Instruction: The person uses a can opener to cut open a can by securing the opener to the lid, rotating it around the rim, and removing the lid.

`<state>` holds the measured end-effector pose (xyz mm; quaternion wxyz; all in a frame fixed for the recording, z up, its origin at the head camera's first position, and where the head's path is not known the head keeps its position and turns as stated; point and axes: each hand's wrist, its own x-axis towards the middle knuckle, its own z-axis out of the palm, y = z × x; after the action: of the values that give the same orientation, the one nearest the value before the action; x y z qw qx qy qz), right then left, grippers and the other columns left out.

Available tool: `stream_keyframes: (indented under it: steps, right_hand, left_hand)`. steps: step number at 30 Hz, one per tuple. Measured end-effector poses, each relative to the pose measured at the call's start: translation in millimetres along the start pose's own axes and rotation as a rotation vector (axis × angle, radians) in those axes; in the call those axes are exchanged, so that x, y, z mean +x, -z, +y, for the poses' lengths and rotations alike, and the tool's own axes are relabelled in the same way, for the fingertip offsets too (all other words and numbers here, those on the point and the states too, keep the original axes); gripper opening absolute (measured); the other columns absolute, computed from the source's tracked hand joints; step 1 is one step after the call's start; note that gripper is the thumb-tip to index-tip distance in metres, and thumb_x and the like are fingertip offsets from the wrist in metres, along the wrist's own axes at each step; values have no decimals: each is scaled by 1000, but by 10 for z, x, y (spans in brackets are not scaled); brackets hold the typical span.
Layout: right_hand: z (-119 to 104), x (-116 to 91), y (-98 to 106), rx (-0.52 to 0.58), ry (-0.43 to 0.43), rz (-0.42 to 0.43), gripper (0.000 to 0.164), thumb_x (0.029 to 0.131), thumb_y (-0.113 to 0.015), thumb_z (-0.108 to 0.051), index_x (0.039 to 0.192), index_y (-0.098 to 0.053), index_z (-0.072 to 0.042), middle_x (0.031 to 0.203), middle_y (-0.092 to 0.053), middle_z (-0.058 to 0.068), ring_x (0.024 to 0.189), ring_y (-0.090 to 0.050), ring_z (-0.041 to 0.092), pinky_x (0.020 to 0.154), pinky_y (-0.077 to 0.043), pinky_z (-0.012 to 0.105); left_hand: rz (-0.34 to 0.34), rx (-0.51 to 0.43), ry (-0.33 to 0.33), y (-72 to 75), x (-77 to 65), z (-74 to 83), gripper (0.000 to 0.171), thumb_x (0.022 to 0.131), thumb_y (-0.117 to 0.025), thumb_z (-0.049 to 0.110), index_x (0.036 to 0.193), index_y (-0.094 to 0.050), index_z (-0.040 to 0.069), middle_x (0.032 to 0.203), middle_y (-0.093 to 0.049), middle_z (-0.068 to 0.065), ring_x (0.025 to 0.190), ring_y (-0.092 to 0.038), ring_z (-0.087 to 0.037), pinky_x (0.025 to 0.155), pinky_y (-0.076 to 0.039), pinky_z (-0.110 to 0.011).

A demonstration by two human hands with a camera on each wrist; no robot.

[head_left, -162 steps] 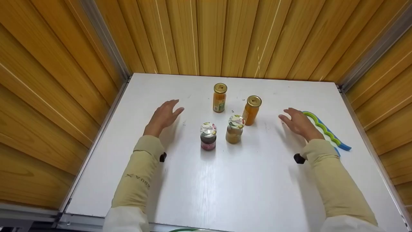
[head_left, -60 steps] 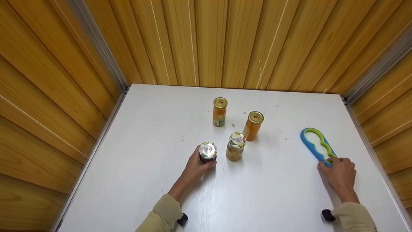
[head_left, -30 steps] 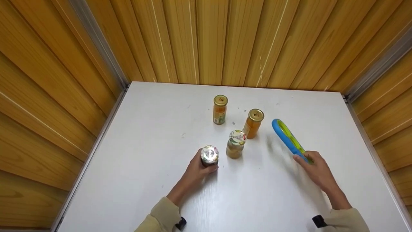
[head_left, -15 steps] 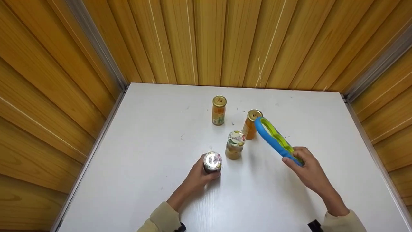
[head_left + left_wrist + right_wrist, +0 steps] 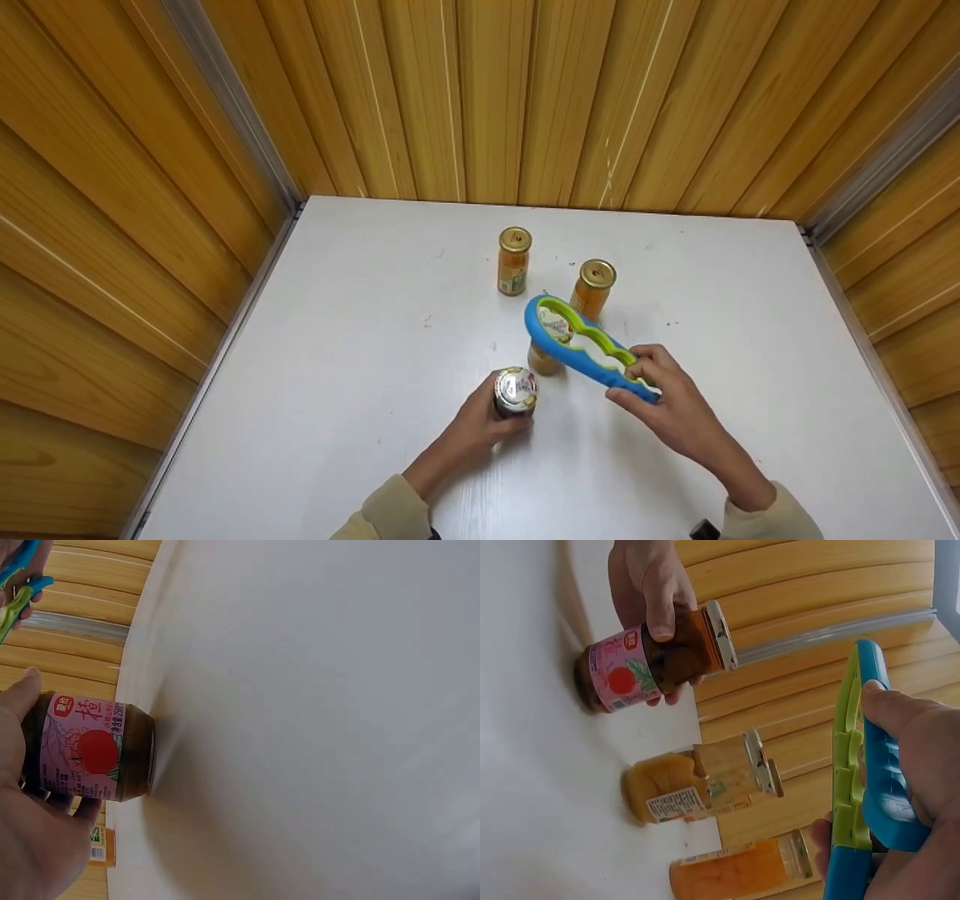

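My left hand (image 5: 478, 424) grips a dark jam jar (image 5: 82, 746) by its upper part, lid uppermost. A pink label with a red fruit shows in both wrist views, and the base is right at the tabletop. My right hand (image 5: 679, 409) holds a blue jar opener (image 5: 589, 366) with a wavy green lining, thumb on one side and fingers on the other. In the head view, the opener's wide end overlaps a tan-filled jar (image 5: 545, 361) with a patterned lid. The right wrist view shows this jar (image 5: 682, 784) upright beside the dark one, apart from the opener.
Two taller orange-filled jars with gold lids stand farther back, one orange jar (image 5: 513, 279) at centre and the other orange jar (image 5: 591, 300) to its right. Wood-patterned walls (image 5: 420, 97) enclose the white table (image 5: 337, 300) at the back and sides.
My left hand took hold of the dark jar and has shifted it slightly right and nearer. My right hand picked up the jar opener from the table's right side and carried it left toward the jars.
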<state>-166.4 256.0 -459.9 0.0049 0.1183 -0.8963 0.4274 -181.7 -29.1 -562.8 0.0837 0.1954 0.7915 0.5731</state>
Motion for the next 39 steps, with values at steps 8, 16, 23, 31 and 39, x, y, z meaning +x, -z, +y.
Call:
stream_keyframes:
  steps: [8, 16, 23, 31, 39]
  right_hand:
    - [-102, -4, -286, -24, 36, -62, 25, 78, -73, -39, 85, -54, -25, 120, -45, -4, 103, -49, 20, 80, -48, 40]
    - [-125, -48, -418, -183, 139, -44, 31, 74, -69, -55, 83, -54, -30, 119, -46, -8, 102, -44, 14, 80, -41, 35]
    - [-124, -83, -445, -324, 219, -10, 34, 74, -69, -57, 84, -55, -28, 121, -48, -1, 99, -42, 16, 76, -39, 33]
    - [-136, -108, -455, -380, 184, -9, 34, 73, -71, -55, 86, -56, -27, 122, -48, 1, 101, -42, 16, 80, -38, 33]
    - [-99, -157, -504, -479, 230, -7, 36, 75, -68, -57, 84, -55, -24, 121, -48, 5, 105, -43, 18, 85, -36, 36]
  left_hand:
    - [-59, -14, 52, -110, -42, 1, 70, 78, -75, 28, 136, -36, 26, 127, -48, 12, 120, -44, -7, 104, -31, -36]
    - [-77, -42, 45, -208, 14, 57, 69, 79, -73, 36, 136, -34, 33, 133, -44, 14, 124, -39, -6, 105, -30, -36]
    - [-71, -58, 17, -289, 45, 98, 65, 81, -70, 38, 136, -34, 31, 131, -45, 15, 121, -42, -5, 101, -35, -33]
    - [-30, -51, -28, -332, 56, 128, 64, 84, -66, 43, 137, -32, 35, 135, -42, 16, 126, -38, -6, 103, -33, -35]
    - [-23, -168, -70, -326, 9, 298, 61, 85, -68, 31, 137, -37, 28, 134, -46, 11, 125, -40, -10, 104, -33, -34]
